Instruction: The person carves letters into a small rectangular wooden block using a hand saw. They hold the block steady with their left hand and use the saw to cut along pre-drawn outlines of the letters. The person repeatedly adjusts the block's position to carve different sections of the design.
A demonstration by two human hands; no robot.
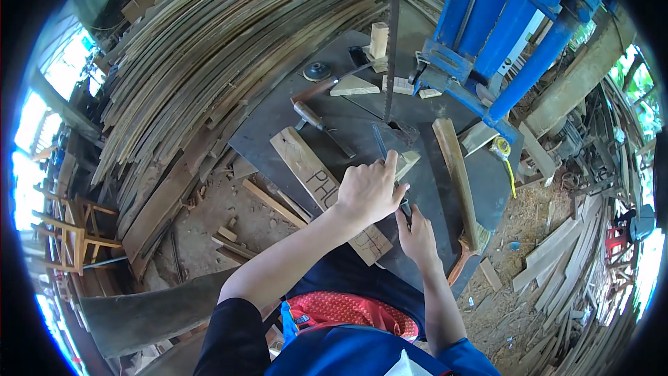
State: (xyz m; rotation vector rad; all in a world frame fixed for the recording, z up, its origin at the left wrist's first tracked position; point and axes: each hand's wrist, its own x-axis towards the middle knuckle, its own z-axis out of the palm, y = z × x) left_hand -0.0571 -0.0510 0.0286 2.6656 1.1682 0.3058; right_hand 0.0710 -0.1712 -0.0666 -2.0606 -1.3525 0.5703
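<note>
My left hand (pixel 367 193) is closed in a fist over a slim, dark metal tool (pixel 380 141) whose narrow end sticks out beyond the knuckles. Just below and to the right, my right hand (pixel 418 238) wraps round the tool's dark lower end. What kind of tool it is, I cannot make out. Partly behind my left hand lies a small pale wood block (pixel 408 165). Under my left wrist, a flat board (pixel 299 157) with dark handwritten marks lies slantwise on the dark metal saw table (pixel 435 198).
An upright saw blade (pixel 393 35) rises from the table beside a blue machine frame (pixel 487 21). A long wood piece (pixel 454 167) and a yellow tape measure (pixel 499 147) lie right. A hammer (pixel 307 115) lies left. Stacked planks (pixel 229 42) curve behind; scraps litter the floor.
</note>
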